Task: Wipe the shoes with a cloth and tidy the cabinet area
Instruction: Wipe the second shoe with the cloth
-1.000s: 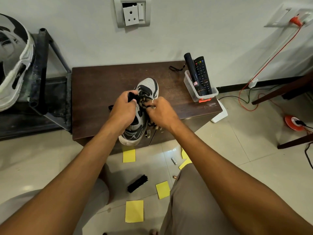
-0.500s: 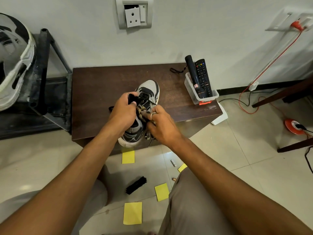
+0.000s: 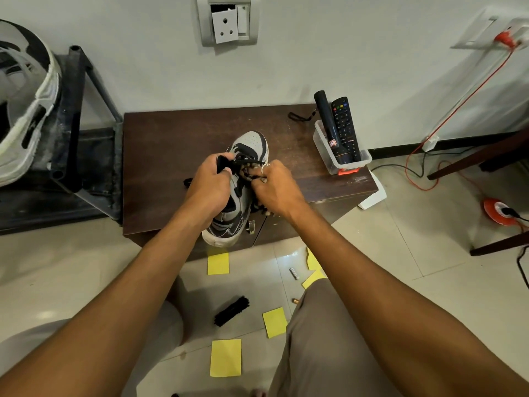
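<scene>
Shoe (image 3: pixel 252 141) lies toe-away on the tabletop (image 3: pixel 166 144), heel past the front edge. Our left hand (image 3: pixel 210 181) grips its tongue, likely to steady it, while our right hand (image 3: pixel 274 186) pinches a bunched cloth (image 3: pixel 248 171) against the laces.

Shoe (image 3: pixel 249 144) on cabinet (image 3: pixel 171 144)

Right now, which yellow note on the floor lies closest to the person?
The yellow note lowest in view, between the person's knees, just below the black brush; the others lie nearer the cabinet.
</scene>
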### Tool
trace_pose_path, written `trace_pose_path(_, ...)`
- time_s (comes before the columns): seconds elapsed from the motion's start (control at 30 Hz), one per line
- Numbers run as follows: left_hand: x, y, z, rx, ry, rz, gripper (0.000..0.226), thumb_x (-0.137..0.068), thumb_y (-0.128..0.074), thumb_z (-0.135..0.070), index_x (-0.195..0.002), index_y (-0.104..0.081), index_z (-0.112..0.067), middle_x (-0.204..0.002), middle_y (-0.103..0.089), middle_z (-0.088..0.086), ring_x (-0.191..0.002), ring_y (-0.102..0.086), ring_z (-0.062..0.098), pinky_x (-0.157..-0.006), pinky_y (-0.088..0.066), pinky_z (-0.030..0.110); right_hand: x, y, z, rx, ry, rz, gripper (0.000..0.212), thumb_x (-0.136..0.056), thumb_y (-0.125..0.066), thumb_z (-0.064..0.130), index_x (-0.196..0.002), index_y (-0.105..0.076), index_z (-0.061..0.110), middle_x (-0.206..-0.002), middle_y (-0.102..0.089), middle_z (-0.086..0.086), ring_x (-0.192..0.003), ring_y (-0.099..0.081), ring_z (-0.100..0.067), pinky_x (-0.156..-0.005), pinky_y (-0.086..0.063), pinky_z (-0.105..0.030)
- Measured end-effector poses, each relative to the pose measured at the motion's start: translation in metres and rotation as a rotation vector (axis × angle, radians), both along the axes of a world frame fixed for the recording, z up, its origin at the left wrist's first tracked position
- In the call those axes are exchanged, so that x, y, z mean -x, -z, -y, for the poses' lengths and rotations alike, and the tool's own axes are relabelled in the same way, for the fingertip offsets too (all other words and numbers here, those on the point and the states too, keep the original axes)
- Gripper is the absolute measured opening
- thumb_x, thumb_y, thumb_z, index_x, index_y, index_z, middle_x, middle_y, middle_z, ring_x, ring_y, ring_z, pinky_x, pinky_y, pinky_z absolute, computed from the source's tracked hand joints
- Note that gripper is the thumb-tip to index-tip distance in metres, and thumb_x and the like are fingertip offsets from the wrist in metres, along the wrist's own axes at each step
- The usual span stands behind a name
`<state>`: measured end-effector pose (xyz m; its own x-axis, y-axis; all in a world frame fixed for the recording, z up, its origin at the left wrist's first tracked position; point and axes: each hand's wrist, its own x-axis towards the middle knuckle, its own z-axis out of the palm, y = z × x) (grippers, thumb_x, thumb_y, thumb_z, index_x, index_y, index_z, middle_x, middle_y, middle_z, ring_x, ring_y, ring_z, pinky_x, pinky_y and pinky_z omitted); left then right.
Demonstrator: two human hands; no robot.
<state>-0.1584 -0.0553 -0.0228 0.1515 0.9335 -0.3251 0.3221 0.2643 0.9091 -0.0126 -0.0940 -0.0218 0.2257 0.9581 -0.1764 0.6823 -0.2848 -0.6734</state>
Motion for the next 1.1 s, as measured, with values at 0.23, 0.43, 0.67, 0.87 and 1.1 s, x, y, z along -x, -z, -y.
trace_pose_path(0.23, -0.003, 0.001, 0.001, -0.015, -0.034, 0.000, 0.033, -0.100, -0.046, -0.018, -0.116, -0.063, -0.042, -0.118, -0.067, -0.010, -0.108, -0.063, 0.011, -0.101, -0.051, 0.043, 0.012, -0.021, 0.028, 0.124, -0.092, -0.337, 0.032, -0.094, -0.054, 0.008, -0.111, -0.078, 0.018, -0.102, -0.078, -0.008, -0.098, -0.074, -0.025, -0.091, -0.060, -0.041)
trace_pose_path(0.43, -0.003, 0.003, 0.001, -0.027, -0.045, -0.001, 0.032, -0.102, -0.045, -0.017, -0.116, -0.062, -0.041, -0.113, -0.067, -0.010, -0.103, -0.064, 0.009, -0.091, -0.052, 0.032, 0.011, -0.015, 0.048, 0.108, -0.096, -0.422, 0.034, -0.096, -0.056, 0.009, -0.117, -0.076, 0.029, -0.106, -0.074, -0.016, -0.095, -0.071, -0.035, -0.091, -0.057, -0.048)
trace_pose_path(0.67, -0.002, 0.004, 0.000, -0.021, -0.034, 0.025, 0.033, -0.101, -0.047, -0.017, -0.113, -0.063, -0.043, -0.112, -0.069, -0.011, -0.103, -0.065, 0.010, -0.097, -0.053, 0.040, 0.012, 0.000, 0.036, -0.037, -0.291, 0.277, 0.026, -0.099, -0.058, 0.018, -0.121, -0.070, 0.009, -0.119, -0.047, -0.004, -0.094, -0.059, -0.027, -0.084, -0.054, -0.047)
trace_pose_path(0.87, -0.001, 0.002, -0.001, -0.013, -0.009, 0.023, 0.034, -0.103, -0.045, -0.016, -0.117, -0.062, -0.042, -0.116, -0.066, -0.009, -0.105, -0.062, 0.009, -0.094, -0.052, 0.035, 0.007, -0.008, 0.013, -0.060, -0.289, 0.571, 0.023, -0.098, -0.059, 0.011, -0.119, -0.067, 0.006, -0.123, -0.045, -0.011, -0.089, -0.060, -0.030, -0.078, -0.055, -0.042)
trace_pose_path(1.1, 0.000, 0.002, -0.001, -0.017, -0.014, 0.033, 0.034, -0.102, -0.045, -0.017, -0.121, -0.063, -0.039, -0.117, -0.067, -0.009, -0.107, -0.062, 0.010, -0.097, -0.052, 0.036, 0.016, -0.008, -0.004, 0.031, -0.036, 0.272, 0.016, -0.094, -0.055, 0.012, -0.090, -0.068, 0.005, -0.101, -0.054, -0.012, -0.074, -0.053, -0.028, -0.069, -0.049, -0.039)
